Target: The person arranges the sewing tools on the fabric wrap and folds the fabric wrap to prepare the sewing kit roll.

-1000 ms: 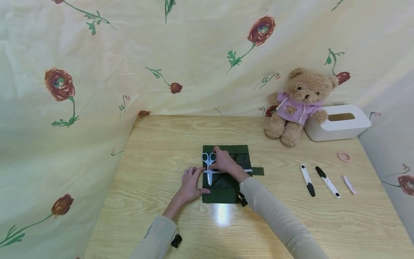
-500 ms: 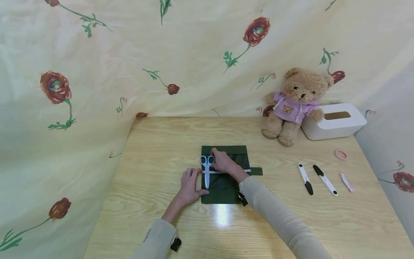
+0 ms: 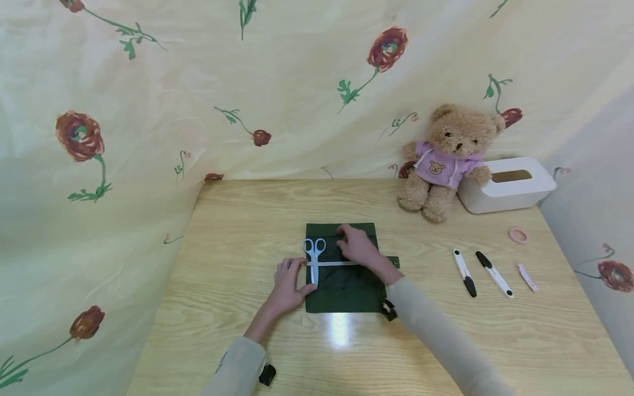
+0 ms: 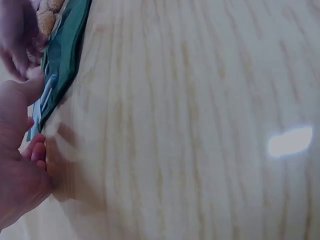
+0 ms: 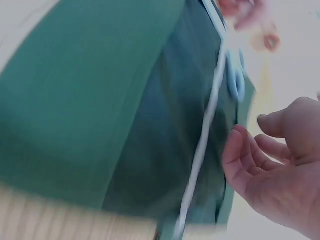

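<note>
A dark green fabric roll-up case (image 3: pixel 342 300) lies unfolded on the table, a white elastic strap (image 3: pixel 339 263) running across it. Scissors (image 3: pixel 313 254) with pale handles lie along its left side, the blades passing under the strap and the handles toward the back. My left hand (image 3: pixel 286 281) rests at the case's left edge, its thumb by the blade tips and its fingertips near the strap's end. Over the case's back right part is my right hand (image 3: pixel 361 247), apart from the scissors. In the right wrist view its fingers (image 5: pixel 234 150) are loosely bent and hold nothing.
To the right lie two black-and-white pens (image 3: pixel 464 273), (image 3: pixel 495 275), a small pink-and-white stick (image 3: pixel 526 277) and a pink ring (image 3: pixel 518 235). A teddy bear (image 3: pixel 449 165) leans by a white tissue box (image 3: pixel 515 187) at the back right.
My right hand has let go of the scissors and moved right across the case. The scissors stay under the strap. My left hand keeps its place at the left edge.
</note>
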A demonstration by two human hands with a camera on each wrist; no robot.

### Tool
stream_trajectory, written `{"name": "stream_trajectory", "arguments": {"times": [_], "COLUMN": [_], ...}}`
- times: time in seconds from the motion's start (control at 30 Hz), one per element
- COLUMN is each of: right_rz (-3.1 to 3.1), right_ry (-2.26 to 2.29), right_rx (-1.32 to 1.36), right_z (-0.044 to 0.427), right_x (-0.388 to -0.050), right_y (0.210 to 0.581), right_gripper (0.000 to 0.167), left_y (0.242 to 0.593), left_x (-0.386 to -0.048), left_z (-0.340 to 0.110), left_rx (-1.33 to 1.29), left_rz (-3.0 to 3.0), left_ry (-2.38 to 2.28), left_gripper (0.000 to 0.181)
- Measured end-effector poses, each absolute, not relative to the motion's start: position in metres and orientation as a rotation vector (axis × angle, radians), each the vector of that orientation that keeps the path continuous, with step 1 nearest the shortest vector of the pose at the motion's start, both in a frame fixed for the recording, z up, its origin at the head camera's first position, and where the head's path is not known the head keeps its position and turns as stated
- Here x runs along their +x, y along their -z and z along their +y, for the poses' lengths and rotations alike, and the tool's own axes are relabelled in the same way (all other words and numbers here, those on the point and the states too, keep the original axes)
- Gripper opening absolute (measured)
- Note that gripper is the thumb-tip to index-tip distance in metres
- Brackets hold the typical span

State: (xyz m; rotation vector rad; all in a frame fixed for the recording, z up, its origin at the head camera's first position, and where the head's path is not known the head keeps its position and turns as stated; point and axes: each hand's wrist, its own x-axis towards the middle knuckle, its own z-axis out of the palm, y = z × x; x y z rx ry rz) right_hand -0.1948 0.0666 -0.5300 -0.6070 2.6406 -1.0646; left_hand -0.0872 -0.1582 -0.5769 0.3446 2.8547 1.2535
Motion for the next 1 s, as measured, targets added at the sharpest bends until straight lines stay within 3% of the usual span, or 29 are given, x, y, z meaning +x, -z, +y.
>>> {"name": "stream_trajectory", "arguments": {"times": [0.23, 0.5, 1.0], "right_rz": [2.818, 2.934, 2.853], "right_ry": [1.263, 1.035, 0.773], "right_rx": [-0.506, -0.310, -0.215], "right_z": [0.167, 0.269, 0.320], "right_x": [-0.192, -0.172, -0.149], "right_y": [0.523, 0.515, 0.521], "right_gripper": [0.023, 0.030, 0.048], "left_y": [0.565, 0.562, 0.570], "left_x": [-0.088, -0.099, -0.114], "left_z": [-0.157, -0.159, -0.140], "left_rx": [0.352, 0.434, 0.492], "left_rz": [2.940, 2.917, 2.878], "left_ry": [-1.232, -1.098, -1.062], "left_gripper": [0.048, 0.050, 0.042]}}
